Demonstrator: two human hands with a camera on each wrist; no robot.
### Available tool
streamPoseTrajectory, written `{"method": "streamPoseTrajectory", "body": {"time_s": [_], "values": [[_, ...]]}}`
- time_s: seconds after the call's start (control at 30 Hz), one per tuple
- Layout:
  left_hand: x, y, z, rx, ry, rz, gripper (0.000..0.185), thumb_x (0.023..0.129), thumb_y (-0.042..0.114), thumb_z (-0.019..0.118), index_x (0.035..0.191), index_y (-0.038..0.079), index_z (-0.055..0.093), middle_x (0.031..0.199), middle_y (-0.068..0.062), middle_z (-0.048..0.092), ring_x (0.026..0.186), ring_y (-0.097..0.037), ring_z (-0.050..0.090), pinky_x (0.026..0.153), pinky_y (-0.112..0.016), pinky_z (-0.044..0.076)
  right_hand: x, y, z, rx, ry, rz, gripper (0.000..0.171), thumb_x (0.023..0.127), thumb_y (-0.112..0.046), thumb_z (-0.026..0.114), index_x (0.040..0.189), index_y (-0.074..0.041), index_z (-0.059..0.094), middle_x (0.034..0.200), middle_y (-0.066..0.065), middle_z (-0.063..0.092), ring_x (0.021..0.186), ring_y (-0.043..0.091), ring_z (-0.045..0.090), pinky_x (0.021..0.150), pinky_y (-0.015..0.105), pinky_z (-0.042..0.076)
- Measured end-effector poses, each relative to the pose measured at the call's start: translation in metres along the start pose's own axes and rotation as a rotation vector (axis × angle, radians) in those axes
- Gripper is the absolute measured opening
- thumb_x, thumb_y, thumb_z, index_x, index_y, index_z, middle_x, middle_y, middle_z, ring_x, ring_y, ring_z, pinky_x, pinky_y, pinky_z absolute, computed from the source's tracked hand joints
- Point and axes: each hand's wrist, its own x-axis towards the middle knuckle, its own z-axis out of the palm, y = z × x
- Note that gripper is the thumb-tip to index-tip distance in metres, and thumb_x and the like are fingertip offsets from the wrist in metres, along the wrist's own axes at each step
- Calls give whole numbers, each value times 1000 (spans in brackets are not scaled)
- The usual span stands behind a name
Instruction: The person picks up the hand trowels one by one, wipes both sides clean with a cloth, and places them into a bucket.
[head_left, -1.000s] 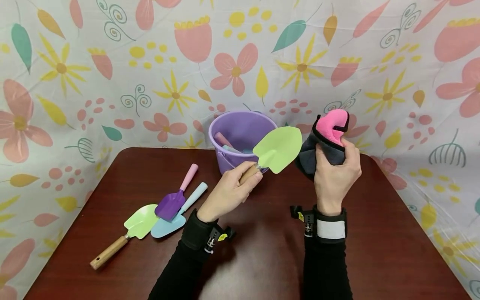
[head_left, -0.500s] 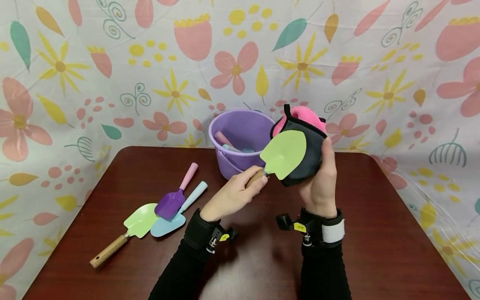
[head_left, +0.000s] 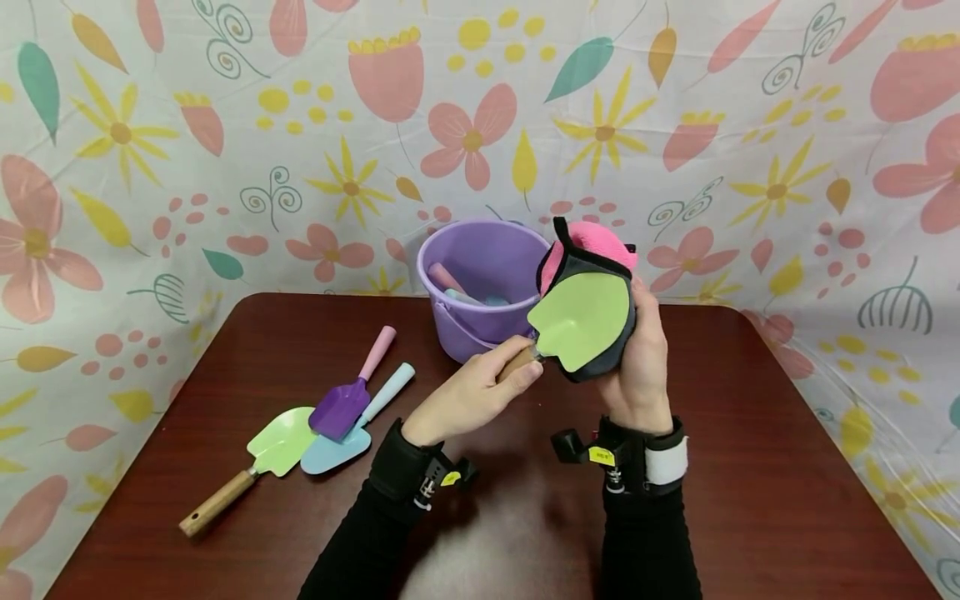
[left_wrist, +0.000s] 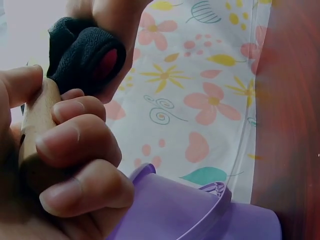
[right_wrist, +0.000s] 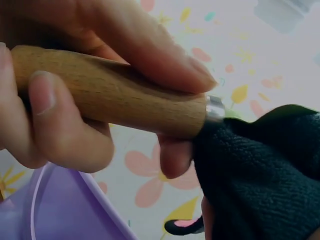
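Note:
My left hand (head_left: 465,396) grips the wooden handle of a light green hand trowel (head_left: 583,321), its blade raised toward the right. In the right wrist view my left fingers wrap round the wooden handle (right_wrist: 110,92), below a silver collar. My right hand (head_left: 643,371) holds a folded cloth (head_left: 596,240), dark grey on one side and pink on the other, with black edging. The cloth lies behind the blade and overlaps it in the head view. At the right wrist, the dark cloth (right_wrist: 265,175) comes up against the collar and covers most of the blade.
Just behind my left hand stands a purple bucket (head_left: 457,329) with pink and blue handles inside. To the left on the brown table (head_left: 750,467) lie another green trowel (head_left: 281,442), a purple shovel (head_left: 341,410) and a light blue trowel (head_left: 337,452). A flowered sheet (head_left: 247,167) hangs behind.
My right hand has brought the cloth leftward from beside the trowel to behind its blade, turning its grey side forward. The left hand and trowel have shifted slightly right and down.

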Motion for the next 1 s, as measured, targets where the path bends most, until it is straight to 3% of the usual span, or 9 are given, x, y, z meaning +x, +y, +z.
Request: {"method": "streamPoseTrajectory", "body": {"time_s": [0.23, 0.5, 0.63, 0.8, 1.0], "values": [[-1, 0, -1, 10, 12, -4, 16, 104, 34, 49, 108, 19, 52, 71, 1, 40, 59, -12, 40, 59, -26, 34, -3, 0, -2, -87, -39, 33, 22, 104, -21, 48, 100, -2, 58, 85, 7, 56, 71, 16, 61, 62, 26, 51], [-2, 0, -4, 48, 38, -38, 19, 103, 38, 50, 104, 19, 53, 74, 2, 41, 63, -10, 43, 62, -27, 35, -5, -2, -9, -111, -120, 140, 27, 106, -22, 44, 91, -3, 57, 75, 5, 51, 62, 15, 54, 57, 27, 48], [-3, 1, -6, 51, 63, -53, 23, 102, 42, 49, 101, 20, 54, 73, 3, 40, 64, -9, 42, 62, -27, 35, -6, -3, -12, -155, -142, 189, 28, 106, -26, 44, 94, -4, 58, 80, 6, 53, 66, 16, 57, 61, 26, 50], [-4, 1, -7, 65, 97, -47, 25, 102, 45, 48, 101, 21, 56, 72, 4, 39, 64, -8, 41, 62, -27, 35, -5, -4, -17, -216, -182, 239, 29, 106, -26, 42, 96, -5, 59, 76, 6, 54, 60, 15, 54, 57, 26, 48], [-4, -1, -7, 90, 134, -55, 26, 101, 48, 47, 102, 24, 55, 71, 6, 37, 66, -7, 43, 66, -27, 36, -5, -4, -18, -303, -182, 255, 32, 106, -30, 41, 101, -8, 63, 86, 5, 58, 72, 14, 58, 64, 26, 50]]}}
